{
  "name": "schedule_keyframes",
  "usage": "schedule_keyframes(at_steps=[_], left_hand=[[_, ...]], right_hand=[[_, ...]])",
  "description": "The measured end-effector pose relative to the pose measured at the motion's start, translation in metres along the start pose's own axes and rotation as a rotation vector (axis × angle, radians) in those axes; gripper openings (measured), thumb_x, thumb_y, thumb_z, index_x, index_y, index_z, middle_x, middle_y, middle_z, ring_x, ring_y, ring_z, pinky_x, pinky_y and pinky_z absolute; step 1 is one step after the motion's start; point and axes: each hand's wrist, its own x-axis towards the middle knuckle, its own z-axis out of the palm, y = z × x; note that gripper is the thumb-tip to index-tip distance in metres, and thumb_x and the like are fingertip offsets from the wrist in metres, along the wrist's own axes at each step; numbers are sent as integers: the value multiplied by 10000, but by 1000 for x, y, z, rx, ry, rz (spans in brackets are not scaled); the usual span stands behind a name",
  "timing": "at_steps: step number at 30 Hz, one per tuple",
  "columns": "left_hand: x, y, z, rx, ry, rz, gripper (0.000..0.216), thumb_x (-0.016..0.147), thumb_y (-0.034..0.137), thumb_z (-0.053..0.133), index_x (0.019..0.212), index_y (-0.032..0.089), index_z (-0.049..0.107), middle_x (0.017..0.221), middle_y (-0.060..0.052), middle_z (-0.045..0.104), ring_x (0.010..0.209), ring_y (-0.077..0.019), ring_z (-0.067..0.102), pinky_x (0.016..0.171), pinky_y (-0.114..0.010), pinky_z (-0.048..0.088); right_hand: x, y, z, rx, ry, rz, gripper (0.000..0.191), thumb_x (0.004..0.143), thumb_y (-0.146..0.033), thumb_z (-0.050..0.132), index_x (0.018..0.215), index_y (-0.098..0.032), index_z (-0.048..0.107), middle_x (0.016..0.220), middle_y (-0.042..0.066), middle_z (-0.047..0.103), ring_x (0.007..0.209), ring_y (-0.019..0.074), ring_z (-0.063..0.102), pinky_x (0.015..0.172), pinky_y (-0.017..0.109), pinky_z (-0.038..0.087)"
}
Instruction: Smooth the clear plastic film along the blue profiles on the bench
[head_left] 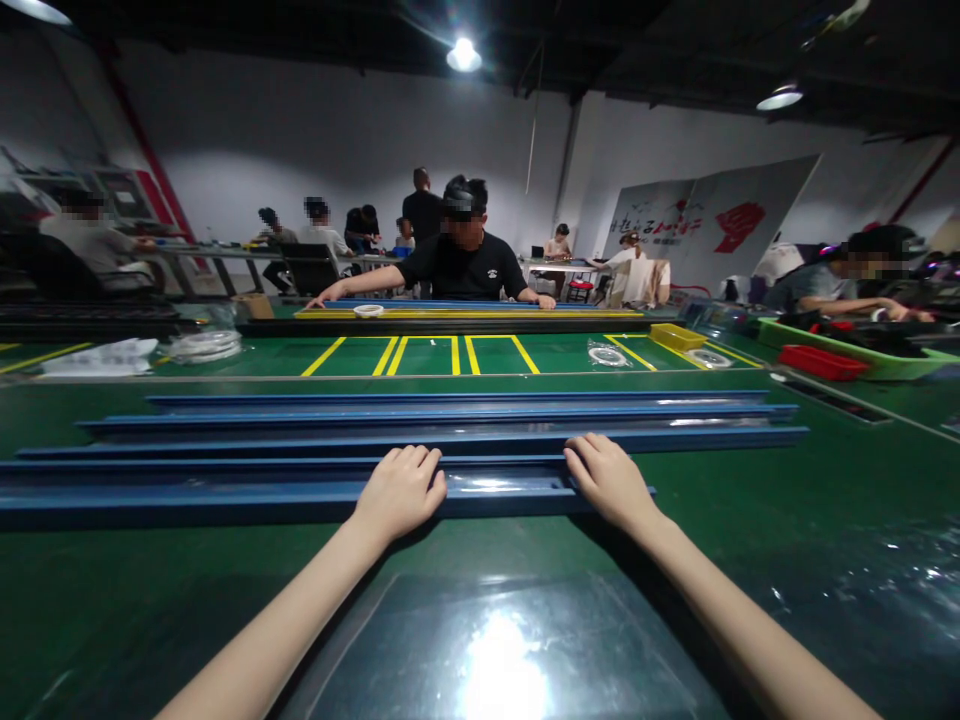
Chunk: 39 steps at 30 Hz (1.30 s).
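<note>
A long blue channel-shaped rail (187,507) lies lengthwise across the green table in front of me, running out of view on the left. My left hand (403,490) rests over its middle part, fingers curled across the top to the far edge. Near the rail's right end, my right hand (609,478) is closed over it in the same way. The fingertips of both hands are partly hidden behind the far edge. Just beyond lie several similar blue rails (480,410), parallel and close together.
Clear plastic sheeting (420,650) covers the near table. Beyond the rails are yellow tape lines (456,355), bagged white coils (204,346), a yellow tray (677,337), a red tray (823,362) and a green bin (915,362). Opposite, a co-worker (472,260) reaches along other rails.
</note>
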Motion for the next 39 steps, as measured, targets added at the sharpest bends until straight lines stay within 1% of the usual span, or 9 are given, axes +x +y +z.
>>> schedule_keyframes(at_steps=[3, 6, 8, 12, 15, 18, 24, 31, 39], left_hand=[[-1, 2, 1, -6, 33, -11, 324, 807, 250, 337, 954, 115, 592, 847, -108, 630, 798, -223, 563, 715, -367, 429], [-3, 3, 3, -1, 83, -9, 323, 808, 241, 339, 953, 113, 598, 874, -105, 637, 810, -214, 569, 731, -359, 437], [-4, 3, 4, 2, 115, -3, 326, 809, 238, 343, 954, 105, 603, 892, -107, 640, 821, -212, 574, 743, -358, 443], [-5, 4, 3, -5, 145, 4, 328, 807, 233, 345, 954, 108, 611, 896, -108, 647, 824, -214, 583, 743, -364, 458], [-5, 5, 3, -6, 146, -1, 330, 809, 235, 341, 958, 125, 614, 904, -103, 649, 836, -211, 586, 757, -367, 461], [-5, 5, 3, -1, 140, -7, 333, 811, 239, 338, 965, 129, 613, 913, -104, 649, 848, -212, 585, 769, -374, 460], [-5, 5, 4, 5, 137, -8, 336, 817, 234, 337, 966, 109, 611, 925, -104, 648, 860, -215, 582, 784, -368, 450], [-5, 7, 2, -14, 89, -41, 348, 828, 249, 326, 992, 107, 598, 958, -104, 639, 892, -217, 569, 812, -371, 432], [-1, 15, -19, -211, -67, -247, 337, 812, 284, 371, 1063, 139, 544, 1140, -104, 527, 1048, -225, 477, 881, -382, 395]], right_hand=[[-4, 16, -9, 68, 41, 3, 265, 859, -292, 312, 895, -169, 544, 865, 84, 577, 837, 199, 508, 751, 322, 370], [-1, 15, -25, 194, 78, -17, 232, 842, -291, 348, 893, -174, 542, 886, 84, 578, 851, 202, 507, 762, 325, 374], [3, 6, -38, 331, 7, -29, 231, 843, -295, 351, 848, -183, 552, 833, 67, 587, 796, 181, 523, 724, 297, 389], [2, -15, -54, 597, -425, -55, 261, 812, -380, 420, 785, -181, 587, 754, 23, 604, 669, 138, 532, 606, 240, 398], [-11, -21, -52, 685, -744, -103, 321, 658, -446, 603, 826, -173, 604, 797, 15, 604, 709, 143, 530, 609, 229, 398], [-29, -17, -47, 626, -905, -55, 375, 531, -418, 701, 798, -174, 601, 763, 1, 581, 696, 136, 512, 568, 211, 375], [-39, -11, -44, 516, -915, 14, 215, 547, -245, 693, 710, -179, 571, 682, -35, 539, 625, 102, 474, 506, 189, 311], [-41, -11, -37, 600, -970, 40, 93, 588, -160, 625, 623, -159, 538, 542, -54, 513, 522, 78, 453, 441, 181, 257], [-41, -9, -41, 668, -924, 8, 33, 635, -149, 565, 624, -152, 534, 613, -25, 560, 572, 87, 478, 486, 182, 300]])
